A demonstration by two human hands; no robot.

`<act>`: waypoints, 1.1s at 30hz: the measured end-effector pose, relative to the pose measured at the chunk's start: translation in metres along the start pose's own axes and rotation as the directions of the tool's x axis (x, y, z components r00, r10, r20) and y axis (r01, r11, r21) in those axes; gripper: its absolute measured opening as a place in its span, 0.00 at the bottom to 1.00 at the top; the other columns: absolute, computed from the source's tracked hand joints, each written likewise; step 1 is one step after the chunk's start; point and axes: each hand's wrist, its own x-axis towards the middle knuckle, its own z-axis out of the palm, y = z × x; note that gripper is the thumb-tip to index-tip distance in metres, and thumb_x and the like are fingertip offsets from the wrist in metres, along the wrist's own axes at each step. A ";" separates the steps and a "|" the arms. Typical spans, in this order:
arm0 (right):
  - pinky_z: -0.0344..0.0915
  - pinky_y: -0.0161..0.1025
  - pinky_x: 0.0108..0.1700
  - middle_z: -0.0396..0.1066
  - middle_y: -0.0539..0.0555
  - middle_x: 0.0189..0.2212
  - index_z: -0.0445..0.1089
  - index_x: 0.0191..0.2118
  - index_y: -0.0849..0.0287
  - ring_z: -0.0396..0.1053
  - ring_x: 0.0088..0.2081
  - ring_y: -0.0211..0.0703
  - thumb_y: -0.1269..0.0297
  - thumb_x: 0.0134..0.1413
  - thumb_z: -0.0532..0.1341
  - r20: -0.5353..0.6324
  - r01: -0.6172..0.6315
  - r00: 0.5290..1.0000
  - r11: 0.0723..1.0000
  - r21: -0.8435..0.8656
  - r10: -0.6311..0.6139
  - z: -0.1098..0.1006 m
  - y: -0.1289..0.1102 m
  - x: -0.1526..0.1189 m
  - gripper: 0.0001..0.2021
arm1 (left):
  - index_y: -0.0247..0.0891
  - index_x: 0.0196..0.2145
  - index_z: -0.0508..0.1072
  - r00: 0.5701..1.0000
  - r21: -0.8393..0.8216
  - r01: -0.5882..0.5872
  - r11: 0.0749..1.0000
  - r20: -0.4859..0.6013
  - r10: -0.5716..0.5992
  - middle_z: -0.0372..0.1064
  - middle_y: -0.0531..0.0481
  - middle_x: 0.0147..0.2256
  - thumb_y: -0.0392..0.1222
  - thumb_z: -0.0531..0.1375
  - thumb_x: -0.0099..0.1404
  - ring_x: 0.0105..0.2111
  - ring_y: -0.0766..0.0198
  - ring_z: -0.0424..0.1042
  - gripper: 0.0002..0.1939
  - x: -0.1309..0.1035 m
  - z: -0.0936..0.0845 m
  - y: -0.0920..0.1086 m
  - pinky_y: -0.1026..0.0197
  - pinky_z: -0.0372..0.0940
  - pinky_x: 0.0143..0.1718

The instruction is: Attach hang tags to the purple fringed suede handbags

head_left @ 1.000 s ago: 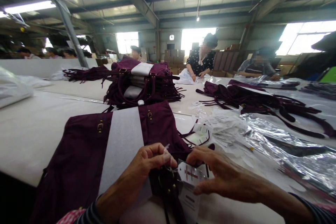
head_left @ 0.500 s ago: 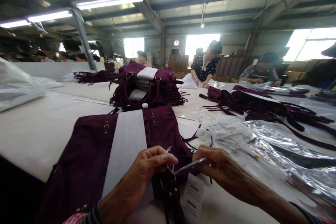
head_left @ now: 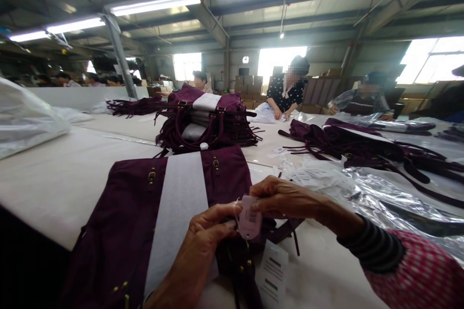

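A purple handbag (head_left: 134, 203) lies before me, with a white paper band (head_left: 181, 193) across its middle and brass buckles. My right hand (head_left: 279, 198) pinches a small pale hang tag (head_left: 249, 224) printed with a barcode. My left hand (head_left: 206, 236) is closed at the tag's edge, thumb and finger together on its thin white string (head_left: 237, 203). Under both hands is a dark purple strap (head_left: 244, 270) with brass studs. Beside that strap hangs a larger white printed tag (head_left: 273, 270).
Beyond the bag is a pile of purple handbags (head_left: 203, 120). More purple bags (head_left: 355, 142) lie at the right, near clear plastic bags (head_left: 391, 198) and loose printed tags (head_left: 308, 176). Two co-workers sit or stand across the white table (head_left: 72, 169). Plastic sheeting (head_left: 29, 120) is at left.
My right hand has moved up and left, close to my left hand, turning the hang tag so its printed face shows. My left hand stays near the strap.
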 end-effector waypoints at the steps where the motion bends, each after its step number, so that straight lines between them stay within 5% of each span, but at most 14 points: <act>1: 0.44 0.32 0.20 0.56 0.43 0.19 0.66 0.28 0.62 0.51 0.20 0.29 0.62 0.57 0.63 0.010 -0.007 1.000 1.000 -0.014 0.007 -0.002 -0.003 0.002 0.11 | 0.38 0.43 0.81 0.999 0.023 0.001 1.000 -0.046 0.001 0.79 0.45 0.44 0.36 0.64 0.58 0.41 0.58 0.74 0.14 0.001 0.001 -0.003 0.60 0.66 0.43; 5: 0.45 0.31 0.21 0.54 0.43 0.19 0.65 0.27 0.61 0.50 0.21 0.29 0.65 0.56 0.61 0.026 -0.030 0.999 0.999 -0.041 0.031 -0.004 -0.011 -0.003 0.09 | 0.39 0.42 0.82 0.992 0.073 -0.023 0.997 -0.120 0.032 0.78 0.45 0.46 0.39 0.65 0.60 0.37 0.62 0.73 0.12 0.003 0.001 -0.012 0.62 0.64 0.38; 12: 0.45 0.30 0.21 0.55 0.42 0.17 0.63 0.24 0.61 0.50 0.19 0.28 0.66 0.52 0.63 0.277 -0.163 0.944 0.984 -0.072 0.176 -0.020 -0.010 -0.001 0.10 | 0.42 0.35 0.84 0.980 0.251 -0.196 0.948 0.094 0.178 0.78 0.46 0.43 0.40 0.64 0.61 0.48 0.54 0.73 0.08 0.000 0.005 -0.016 0.57 0.62 0.54; 20: 0.49 0.29 0.21 0.57 0.42 0.17 0.67 0.22 0.62 0.52 0.20 0.29 0.66 0.44 0.67 0.464 -0.121 0.864 0.976 -0.183 0.194 -0.020 -0.019 0.044 0.10 | 0.42 0.33 0.84 0.946 0.226 -0.206 0.952 -0.202 0.253 0.78 0.45 0.47 0.44 0.69 0.56 0.56 0.48 0.69 0.07 0.001 0.006 -0.033 0.53 0.62 0.58; 26: 0.50 0.28 0.20 0.60 0.42 0.16 0.70 0.23 0.64 0.54 0.19 0.29 0.65 0.39 0.69 0.450 -0.198 0.856 0.966 -0.166 0.253 -0.020 -0.013 0.048 0.09 | 0.45 0.32 0.84 0.864 0.321 -0.319 0.892 -0.288 0.413 0.79 0.46 0.44 0.46 0.70 0.53 0.56 0.51 0.69 0.08 0.008 0.005 -0.050 0.57 0.65 0.56; 30: 0.51 0.28 0.19 0.63 0.42 0.16 0.74 0.28 0.66 0.56 0.18 0.29 0.67 0.40 0.68 0.414 -0.170 0.877 0.963 -0.207 0.244 -0.017 -0.014 0.051 0.08 | 0.43 0.33 0.84 0.864 0.325 -0.342 0.882 -0.261 0.431 0.79 0.47 0.40 0.47 0.70 0.55 0.43 0.55 0.75 0.08 0.008 0.010 -0.049 0.59 0.70 0.48; 33: 0.50 0.27 0.18 0.62 0.42 0.14 0.73 0.25 0.65 0.56 0.17 0.29 0.64 0.44 0.68 0.316 -0.086 0.935 0.967 -0.240 0.161 -0.013 -0.014 0.045 0.09 | 0.44 0.35 0.83 0.878 0.348 -0.320 0.881 -0.239 0.414 0.79 0.50 0.38 0.46 0.69 0.58 0.39 0.58 0.75 0.07 0.004 0.015 -0.042 0.62 0.70 0.44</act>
